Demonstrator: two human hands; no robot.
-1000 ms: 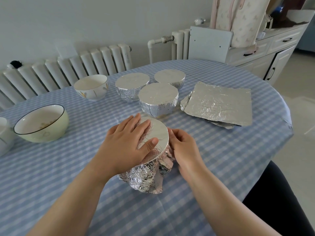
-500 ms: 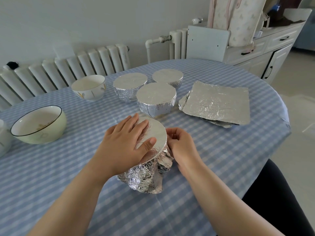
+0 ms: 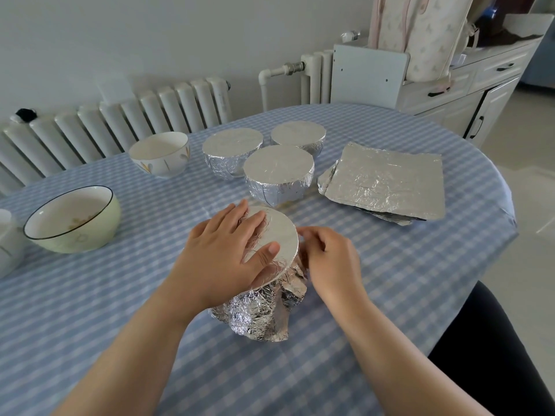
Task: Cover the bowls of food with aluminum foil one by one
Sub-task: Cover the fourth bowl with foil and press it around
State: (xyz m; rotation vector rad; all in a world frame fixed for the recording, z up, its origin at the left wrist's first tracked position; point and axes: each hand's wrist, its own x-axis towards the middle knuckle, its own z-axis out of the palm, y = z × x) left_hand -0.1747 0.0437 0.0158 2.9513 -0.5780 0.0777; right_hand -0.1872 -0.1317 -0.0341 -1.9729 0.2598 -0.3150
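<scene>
Little has changed: the left hand [image 3: 223, 259] still lies flat, fingers straight, pressing the smooth round top of the foil-covered bowl [image 3: 264, 283] at the near table [image 3: 90, 310] centre. The right hand [image 3: 332, 261] stays curled at its rim, seemingly pinching crinkled foil, fingertips hidden.

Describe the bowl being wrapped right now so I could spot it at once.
On the blue checked tablecloth, find the three finished foil-covered bowls at the back. Nearer the person sits the fourth foil-wrapped bowl; only it has hands on it, the left hand flat on top, the right hand pinching its rim.
</scene>
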